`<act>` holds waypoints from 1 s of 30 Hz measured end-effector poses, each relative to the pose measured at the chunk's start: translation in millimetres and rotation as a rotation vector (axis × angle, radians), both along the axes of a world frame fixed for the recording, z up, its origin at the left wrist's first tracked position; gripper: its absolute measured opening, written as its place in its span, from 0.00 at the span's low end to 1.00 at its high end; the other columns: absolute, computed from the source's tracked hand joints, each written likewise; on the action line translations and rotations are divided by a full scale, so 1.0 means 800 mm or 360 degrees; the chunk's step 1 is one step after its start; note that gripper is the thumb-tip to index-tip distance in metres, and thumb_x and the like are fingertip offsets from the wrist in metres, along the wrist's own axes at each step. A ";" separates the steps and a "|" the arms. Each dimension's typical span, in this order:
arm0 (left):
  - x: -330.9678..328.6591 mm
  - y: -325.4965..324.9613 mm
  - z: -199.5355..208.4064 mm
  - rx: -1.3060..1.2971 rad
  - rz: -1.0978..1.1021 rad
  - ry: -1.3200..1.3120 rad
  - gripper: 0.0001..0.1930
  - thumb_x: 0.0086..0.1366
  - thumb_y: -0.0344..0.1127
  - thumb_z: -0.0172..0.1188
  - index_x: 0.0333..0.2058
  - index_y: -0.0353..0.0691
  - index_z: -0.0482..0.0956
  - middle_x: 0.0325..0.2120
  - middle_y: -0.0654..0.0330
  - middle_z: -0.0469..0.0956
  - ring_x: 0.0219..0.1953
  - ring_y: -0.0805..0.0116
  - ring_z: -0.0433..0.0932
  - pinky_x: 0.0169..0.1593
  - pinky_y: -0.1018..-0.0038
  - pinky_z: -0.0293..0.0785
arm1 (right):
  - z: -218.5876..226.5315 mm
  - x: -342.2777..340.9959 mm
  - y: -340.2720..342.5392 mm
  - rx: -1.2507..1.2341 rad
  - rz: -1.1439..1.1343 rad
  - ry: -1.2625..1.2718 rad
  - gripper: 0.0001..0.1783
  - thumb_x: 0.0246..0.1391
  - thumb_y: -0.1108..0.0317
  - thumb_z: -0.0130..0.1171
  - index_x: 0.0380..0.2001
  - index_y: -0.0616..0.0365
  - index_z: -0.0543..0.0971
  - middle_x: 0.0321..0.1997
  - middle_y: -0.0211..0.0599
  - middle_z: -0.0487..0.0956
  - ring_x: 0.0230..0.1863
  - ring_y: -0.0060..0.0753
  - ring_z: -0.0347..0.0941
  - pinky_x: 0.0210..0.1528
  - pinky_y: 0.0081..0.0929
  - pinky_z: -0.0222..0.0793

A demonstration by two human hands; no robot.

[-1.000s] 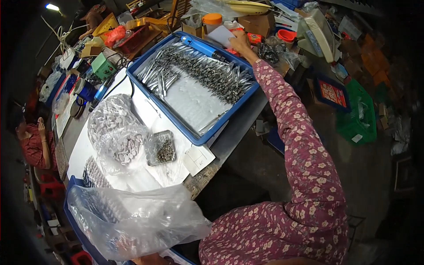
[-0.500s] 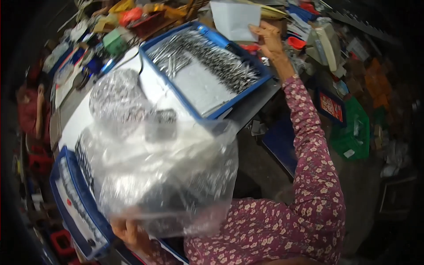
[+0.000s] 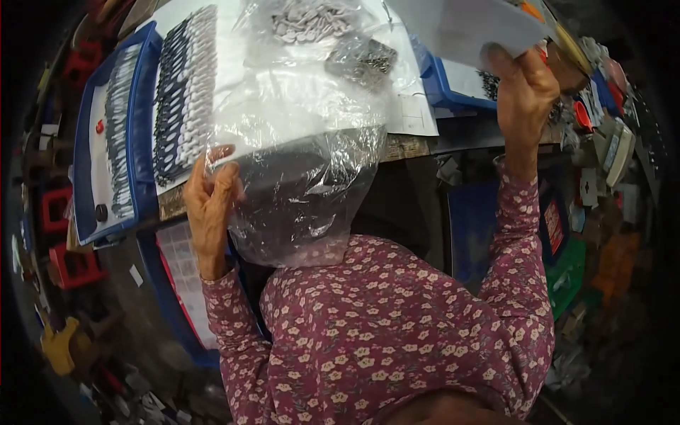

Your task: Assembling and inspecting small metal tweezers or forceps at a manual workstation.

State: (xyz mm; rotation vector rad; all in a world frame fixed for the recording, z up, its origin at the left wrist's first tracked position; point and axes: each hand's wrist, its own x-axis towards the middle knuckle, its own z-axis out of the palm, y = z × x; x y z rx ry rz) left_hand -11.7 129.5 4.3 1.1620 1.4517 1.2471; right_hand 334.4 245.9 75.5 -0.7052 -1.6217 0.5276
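Note:
A large clear plastic bag (image 3: 304, 184) drapes over the table's front edge toward my lap. My left hand (image 3: 209, 202) pinches its left side between thumb and fingers. Up at the right, my right hand (image 3: 525, 95) grips a thin white sheet (image 3: 474, 32), of paper or plastic, by its lower right corner. Behind the large bag lie a clear bag of small pale pieces (image 3: 308, 23) and a smaller clear bag of dark bits (image 3: 365, 58). Left of these, black-and-white slender pieces (image 3: 185, 99) lie in close rows on the table.
Left of the rows stands a blue tray (image 3: 145, 134) with silvery pieces along it. Another blue tray (image 3: 453, 95) is partly hidden below the white sheet. Under the table edge is a blue-framed box with compartments (image 3: 185, 276). Red stools (image 3: 74, 262) stand on the floor at left.
My view has swung right and down. My right hand has drawn the white sheet nearer, above the right tray. My left hand still holds the large bag, which now hangs lower over the edge.

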 end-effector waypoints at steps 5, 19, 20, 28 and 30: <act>-0.019 -0.005 -0.016 0.0098 0.0011 0.0301 0.15 0.59 0.30 0.56 0.45 0.35 0.70 0.17 0.71 0.67 0.19 0.85 0.60 0.22 0.86 0.56 | -0.021 -0.048 -0.041 -0.0031 0.0002 0.0000 0.15 0.50 0.71 0.58 0.42 0.63 0.75 0.35 0.34 0.79 0.37 0.22 0.73 0.42 0.21 0.70; 0.013 0.001 0.026 0.0255 -0.0060 0.0190 0.38 0.46 0.31 0.65 0.56 0.36 0.56 0.49 0.50 0.64 0.48 0.60 0.68 0.49 0.68 0.68 | -0.060 -0.147 -0.086 0.0329 0.0243 -0.0594 0.11 0.42 0.82 0.54 0.33 0.67 0.74 0.36 0.46 0.74 0.39 0.40 0.71 0.41 0.28 0.67; 0.017 0.000 0.012 0.0345 -0.0144 -0.0146 0.42 0.43 0.31 0.67 0.57 0.36 0.55 0.49 0.50 0.64 0.49 0.62 0.67 0.50 0.68 0.68 | -0.061 -0.154 -0.088 0.0365 0.0269 -0.0622 0.12 0.40 0.82 0.55 0.33 0.67 0.74 0.36 0.46 0.74 0.39 0.42 0.72 0.40 0.29 0.67; 0.018 -0.009 -0.033 0.0178 -0.0342 -0.0417 0.35 0.43 0.30 0.70 0.50 0.34 0.62 0.40 0.57 0.73 0.43 0.67 0.73 0.49 0.72 0.69 | -0.074 -0.183 -0.101 0.0177 0.0515 -0.0657 0.14 0.38 0.83 0.56 0.33 0.64 0.74 0.36 0.41 0.74 0.40 0.41 0.72 0.41 0.30 0.67; 0.018 -0.011 -0.033 0.0156 -0.0323 -0.0569 0.31 0.45 0.31 0.69 0.47 0.33 0.65 0.39 0.57 0.74 0.43 0.67 0.73 0.48 0.73 0.70 | -0.071 -0.184 -0.097 0.0051 0.0591 -0.0654 0.13 0.40 0.83 0.55 0.34 0.64 0.74 0.38 0.41 0.73 0.40 0.38 0.71 0.41 0.27 0.66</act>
